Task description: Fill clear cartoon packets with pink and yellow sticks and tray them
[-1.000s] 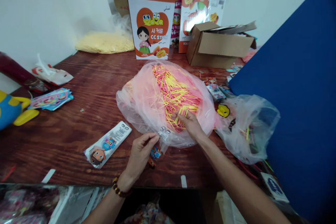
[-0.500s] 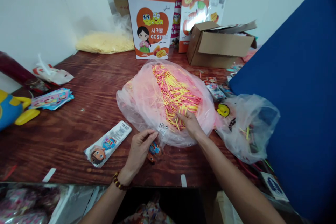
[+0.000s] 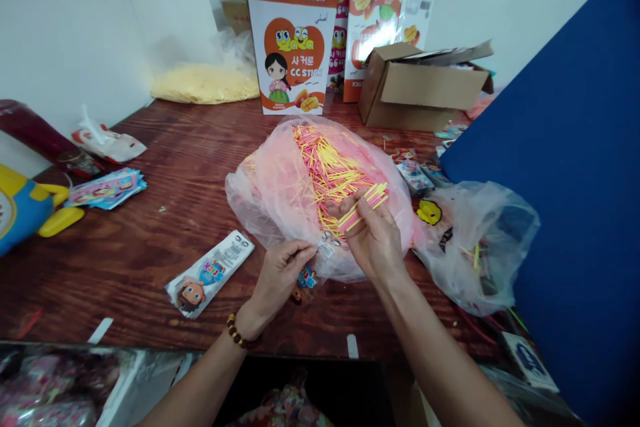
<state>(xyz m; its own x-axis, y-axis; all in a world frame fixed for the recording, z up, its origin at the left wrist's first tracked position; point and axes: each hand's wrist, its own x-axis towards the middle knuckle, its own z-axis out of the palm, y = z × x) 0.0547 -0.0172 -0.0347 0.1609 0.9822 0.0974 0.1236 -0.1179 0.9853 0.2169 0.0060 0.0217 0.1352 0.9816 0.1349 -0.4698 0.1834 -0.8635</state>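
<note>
In the head view a clear plastic bag (image 3: 270, 180) lies on the table, its mouth showing a heap of thin pink and yellow sticks (image 3: 330, 160). My right hand (image 3: 375, 233) is closed on a small bundle of sticks (image 3: 364, 205), held tilted over the heap. My left hand (image 3: 283, 273) pinches a small printed packet (image 3: 307, 277) near its top, in front of the bag. Part of that packet is hidden by the fingers. To the left lies a flat stack of similar printed packets (image 3: 213, 273).
Cartons (image 3: 295, 33) and an open cardboard box (image 3: 430, 90) stand at the back. A crumpled clear bag (image 3: 480, 247) sits at right beside a blue panel (image 3: 575, 147). At left are colourful sachets (image 3: 107, 188), a tissue pack (image 3: 110, 145) and a yellow-and-blue toy (image 3: 35, 203).
My right hand has lifted out of the heap with a bundle of sticks between its fingers. My left hand and its packet have shifted slightly right. The whole view has moved a little.
</note>
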